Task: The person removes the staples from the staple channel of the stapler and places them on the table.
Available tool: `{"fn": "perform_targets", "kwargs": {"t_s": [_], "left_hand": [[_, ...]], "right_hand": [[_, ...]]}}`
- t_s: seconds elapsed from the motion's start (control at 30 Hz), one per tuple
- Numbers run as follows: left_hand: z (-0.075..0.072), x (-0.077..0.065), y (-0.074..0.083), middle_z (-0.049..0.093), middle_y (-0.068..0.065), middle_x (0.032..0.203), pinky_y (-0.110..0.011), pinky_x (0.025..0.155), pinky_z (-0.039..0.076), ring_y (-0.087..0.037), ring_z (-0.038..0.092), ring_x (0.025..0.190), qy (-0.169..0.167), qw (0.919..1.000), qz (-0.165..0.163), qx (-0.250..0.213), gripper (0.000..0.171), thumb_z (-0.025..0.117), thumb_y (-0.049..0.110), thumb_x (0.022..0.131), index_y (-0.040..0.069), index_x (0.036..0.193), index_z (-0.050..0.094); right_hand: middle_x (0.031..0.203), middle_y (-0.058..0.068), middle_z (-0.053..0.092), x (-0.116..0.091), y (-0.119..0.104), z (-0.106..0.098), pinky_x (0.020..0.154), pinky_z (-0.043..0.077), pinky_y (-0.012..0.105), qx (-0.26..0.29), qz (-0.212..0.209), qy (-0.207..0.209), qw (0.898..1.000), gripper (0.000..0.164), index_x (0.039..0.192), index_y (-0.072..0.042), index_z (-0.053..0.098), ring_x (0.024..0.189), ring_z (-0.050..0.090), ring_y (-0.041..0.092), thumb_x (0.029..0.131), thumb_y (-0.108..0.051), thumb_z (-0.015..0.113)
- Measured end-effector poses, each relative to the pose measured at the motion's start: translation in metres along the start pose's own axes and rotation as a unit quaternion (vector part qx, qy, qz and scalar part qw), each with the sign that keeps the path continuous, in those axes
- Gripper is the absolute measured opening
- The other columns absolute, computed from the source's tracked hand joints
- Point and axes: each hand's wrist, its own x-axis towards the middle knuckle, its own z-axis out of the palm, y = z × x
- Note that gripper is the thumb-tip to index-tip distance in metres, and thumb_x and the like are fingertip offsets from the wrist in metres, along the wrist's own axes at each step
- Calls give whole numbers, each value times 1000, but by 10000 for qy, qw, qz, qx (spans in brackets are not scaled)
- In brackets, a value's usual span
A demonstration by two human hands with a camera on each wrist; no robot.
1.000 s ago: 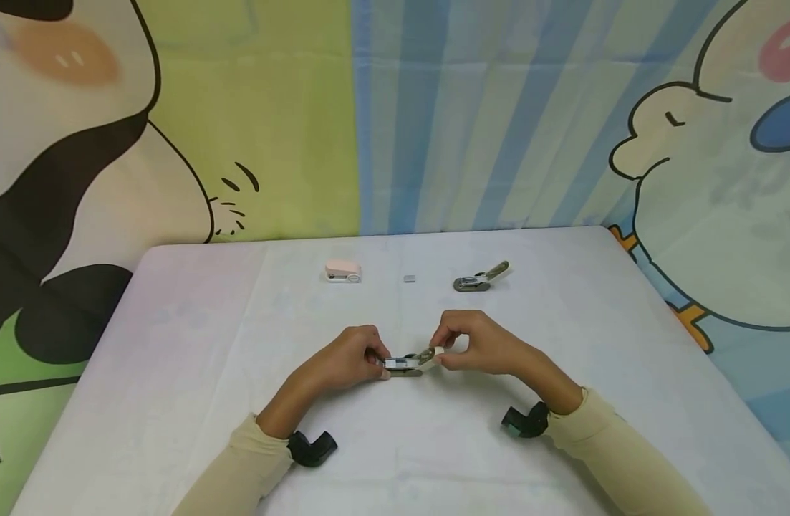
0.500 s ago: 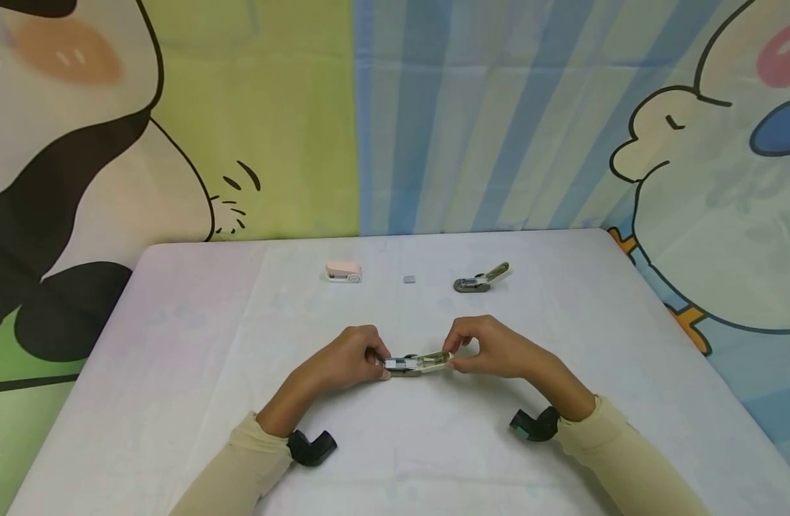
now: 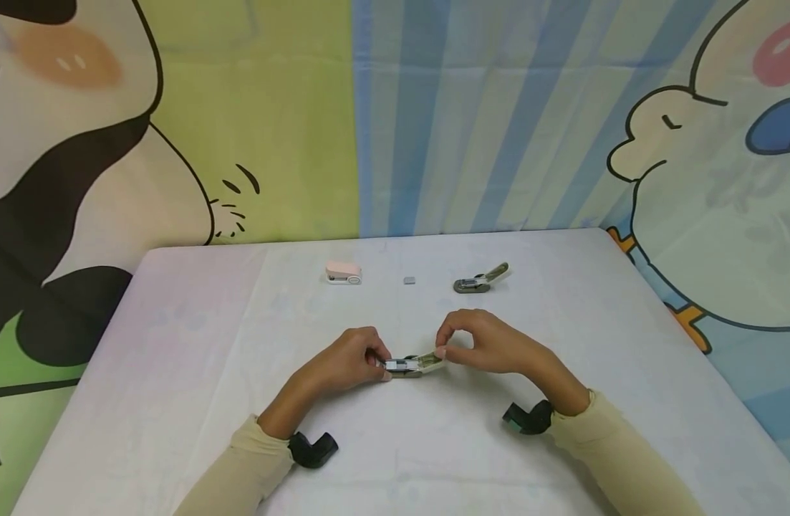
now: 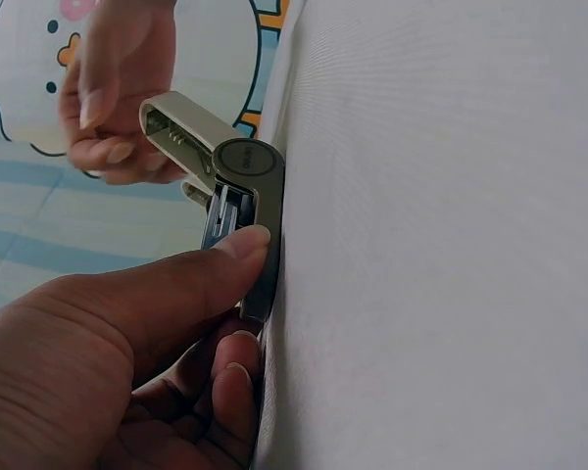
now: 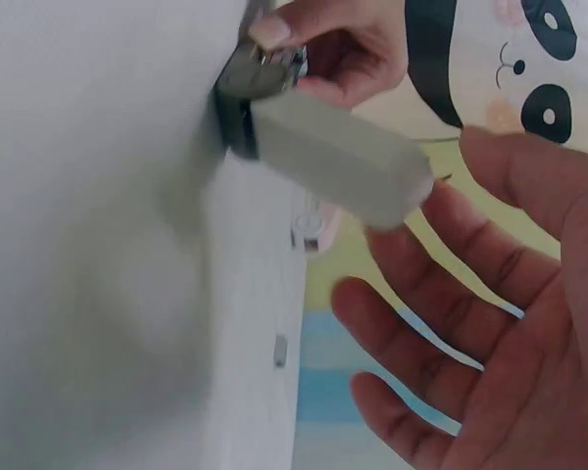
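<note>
An olive-and-cream stapler [image 3: 404, 365] lies on the table with its lid swung up and back to the right, showing the metal staple channel. My left hand [image 3: 352, 356] pinches its base at the left end; in the left wrist view the thumb [image 4: 243, 243] presses on the side of the base. Right at the raised end of the lid [image 5: 333, 157] is my right hand [image 3: 494, 344]. Its fingers [image 5: 397, 338] are spread and relaxed in the right wrist view, and the thumb stands apart from the lid.
At the back of the white table [image 3: 208, 344], a pink-and-white stapler [image 3: 344, 272] stands left of a small grey staple strip [image 3: 410, 280]. Another olive stapler [image 3: 473, 284], also opened up, lies to the right. A cartoon-printed cloth [image 3: 291, 143] hangs behind the table.
The lid first swung down to the right with my right hand on its end, then came up slightly. My right hand has shifted back left and up. My left hand stays in place.
</note>
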Motion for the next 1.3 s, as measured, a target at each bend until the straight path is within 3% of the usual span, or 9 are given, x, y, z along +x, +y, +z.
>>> {"fn": "perform_targets", "kwargs": {"t_s": [0.13,0.27,0.43,0.67,1.1,1.3], "left_hand": [[0,0,0,56,3,81,-27,62,47,-10,53,70,13,10000,-15,10,15,82,6,76,8,88,73],[-1,0,0,56,3,81,-26,62,47,-11,53,70,7,10000,-12,-9,15,82,7,76,8,88,73],[0,1,0,56,3,81,-25,61,47,-11,53,70,-3,10000,3,-32,15,82,7,76,8,88,73],[-1,0,1,57,3,82,-26,62,47,-11,54,71,-3,9999,-87,-85,16,82,7,77,8,88,72],[-1,0,-1,56,3,81,-26,62,47,-11,54,71,-22,10000,-6,-55,13,82,8,77,10,87,74],[-1,0,-1,55,3,80,-26,62,47,-10,53,71,-35,10000,5,-2,13,82,9,77,11,87,74]], "right_hand": [[93,-13,64,10,-12,9,85,45,44,-81,-71,374,9992,7,98,-15,70,91,57,9,91,-18,70],[93,-12,66,19,-22,21,87,42,41,-342,-21,546,9979,10,98,-11,74,90,58,15,88,-12,73],[86,-14,67,26,-29,36,87,39,43,-897,281,630,9936,8,92,-15,78,85,57,18,84,-12,77],[82,-15,66,33,-35,51,91,36,43,-1701,641,492,9821,8,84,-23,77,81,52,10,81,-15,80],[82,-11,68,41,-42,59,90,40,43,-2218,1045,183,9693,3,85,-19,78,79,58,11,82,-21,79],[82,-9,68,42,-44,60,89,42,43,-2228,1075,136,9688,4,85,-17,79,79,58,13,81,-18,80]]}}
